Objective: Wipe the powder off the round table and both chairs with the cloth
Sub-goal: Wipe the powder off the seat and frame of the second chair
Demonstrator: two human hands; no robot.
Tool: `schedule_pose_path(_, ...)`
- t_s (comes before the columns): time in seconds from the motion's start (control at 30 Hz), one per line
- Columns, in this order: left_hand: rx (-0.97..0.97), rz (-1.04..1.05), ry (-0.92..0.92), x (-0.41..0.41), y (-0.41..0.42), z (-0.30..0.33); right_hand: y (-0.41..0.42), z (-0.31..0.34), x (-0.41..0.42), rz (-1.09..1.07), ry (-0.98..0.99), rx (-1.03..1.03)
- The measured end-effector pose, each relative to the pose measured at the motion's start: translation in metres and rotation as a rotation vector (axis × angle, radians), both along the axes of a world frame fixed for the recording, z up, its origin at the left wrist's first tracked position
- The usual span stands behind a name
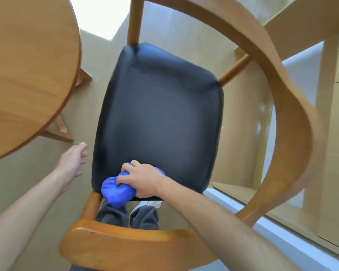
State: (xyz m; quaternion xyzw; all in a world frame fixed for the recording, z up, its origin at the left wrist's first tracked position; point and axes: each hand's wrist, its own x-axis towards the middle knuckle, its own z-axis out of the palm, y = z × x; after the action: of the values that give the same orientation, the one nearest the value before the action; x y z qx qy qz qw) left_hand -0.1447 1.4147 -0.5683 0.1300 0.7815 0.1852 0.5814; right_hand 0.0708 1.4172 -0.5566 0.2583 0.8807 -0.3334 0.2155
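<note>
Wiping a chair, the right hand grips a bunched blue cloth at the near edge of the black seat; the left hand hangs spread beside the round table. Overlapping, flatter strokes would likely catch remaining powder.

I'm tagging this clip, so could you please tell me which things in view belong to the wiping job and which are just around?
Part of the job:
blue cloth, gripped by the right hand
chair seat
round table

Just around:
left hand, free beside the seat
floor
</note>
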Motion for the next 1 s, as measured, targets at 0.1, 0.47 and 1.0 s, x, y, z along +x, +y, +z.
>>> schedule_pose_path(0.1,0.026,-0.06,0.03,0.009,0.011,0.003,0.012,0.002,0.062,-0.042,-0.058,0.042)
schedule_pose_path(0.47,0.352,-0.476,0.429,0.083,0.057,0.018,0.085,-0.001,0.216,-1.715,-0.097,0.082)
schedule_pose_path(1.0,0.463,-0.912,0.694,0.144,0.078,-0.014,0.208,-0.031,0.254,-1.698,0.237,-0.035)
